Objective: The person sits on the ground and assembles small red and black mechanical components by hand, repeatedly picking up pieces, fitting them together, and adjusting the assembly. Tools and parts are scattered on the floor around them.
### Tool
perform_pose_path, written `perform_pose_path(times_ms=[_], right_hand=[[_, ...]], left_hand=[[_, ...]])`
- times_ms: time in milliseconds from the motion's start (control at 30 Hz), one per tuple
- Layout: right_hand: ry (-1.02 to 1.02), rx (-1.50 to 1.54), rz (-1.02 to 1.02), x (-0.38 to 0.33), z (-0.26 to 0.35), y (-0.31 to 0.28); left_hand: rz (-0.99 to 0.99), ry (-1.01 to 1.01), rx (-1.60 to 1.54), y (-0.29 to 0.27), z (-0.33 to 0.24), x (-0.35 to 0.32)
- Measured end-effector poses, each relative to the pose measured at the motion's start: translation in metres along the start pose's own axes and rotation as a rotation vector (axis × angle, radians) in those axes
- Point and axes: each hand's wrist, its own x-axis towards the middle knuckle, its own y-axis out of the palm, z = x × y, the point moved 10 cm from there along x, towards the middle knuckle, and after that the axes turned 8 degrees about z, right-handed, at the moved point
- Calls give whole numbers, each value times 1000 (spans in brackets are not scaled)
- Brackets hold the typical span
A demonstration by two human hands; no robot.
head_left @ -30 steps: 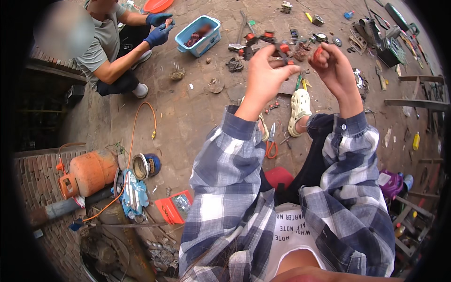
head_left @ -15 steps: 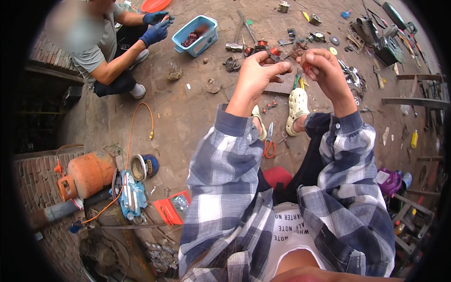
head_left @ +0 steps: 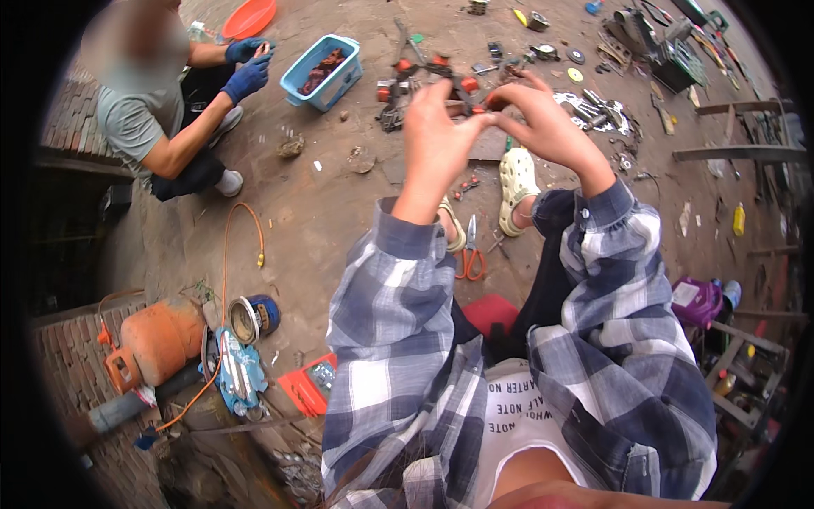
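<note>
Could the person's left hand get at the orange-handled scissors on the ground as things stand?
Probably not at once: the left hand is raised and pinching a small part together with the right hand. The scissors lie uncovered beside the sandalled foot, so the path looks free once it lets go.

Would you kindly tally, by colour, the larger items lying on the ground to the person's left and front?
Orange: 3, the rusty orange gas cylinder, the orange hose and the orange-handled scissors.
Blue: 1, the light blue plastic tub.
Red: 1, the round red plastic basin.
Total: 5
</note>
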Motion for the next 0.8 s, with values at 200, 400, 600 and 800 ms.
perform_pose_path(times_ms=[200,400,600,800], right_hand=[[150,740,55,5,2,-9],[12,1303,-194,10,-3,-25],[1,611,-137,5,-2,-13],[-36,20,-135,10,27,-15]], left_hand=[[4,-104,-9,-16,2,2],[198,-25,114,8,-12,-2],[168,-72,-235,11,-7,0],[32,-150,2,-11,1,-1]])
